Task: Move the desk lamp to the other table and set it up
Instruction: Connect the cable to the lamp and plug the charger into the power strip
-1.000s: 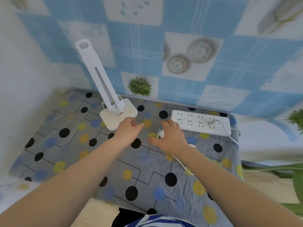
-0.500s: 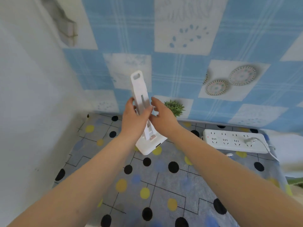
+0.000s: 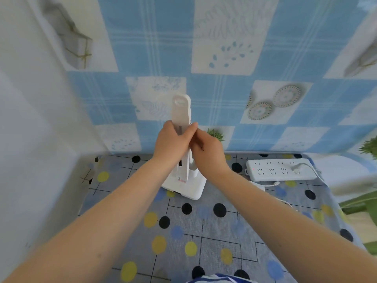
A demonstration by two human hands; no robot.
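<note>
Your left hand (image 3: 173,141) wraps its fingers round the folded stem of the white plastic desk lamp (image 3: 182,148), and your right hand (image 3: 208,152) grips the same stem from the other side, the two hands touching. That lamp stands upright between them, its smooth square base (image 3: 187,186) resting on the table with the grey polka-dot cloth (image 3: 204,231). To the right of the lamp lies a white plastic power strip (image 3: 281,169), one plug seated in it.

A corner with patchwork wallpaper

We see blue-and-white checked wallpaper (image 3: 224,94) on the far wall, a plain white wall (image 3: 30,139) at left, and a grey tablecloth (image 3: 204,231) with black, yellow and blue dots near us.
</note>
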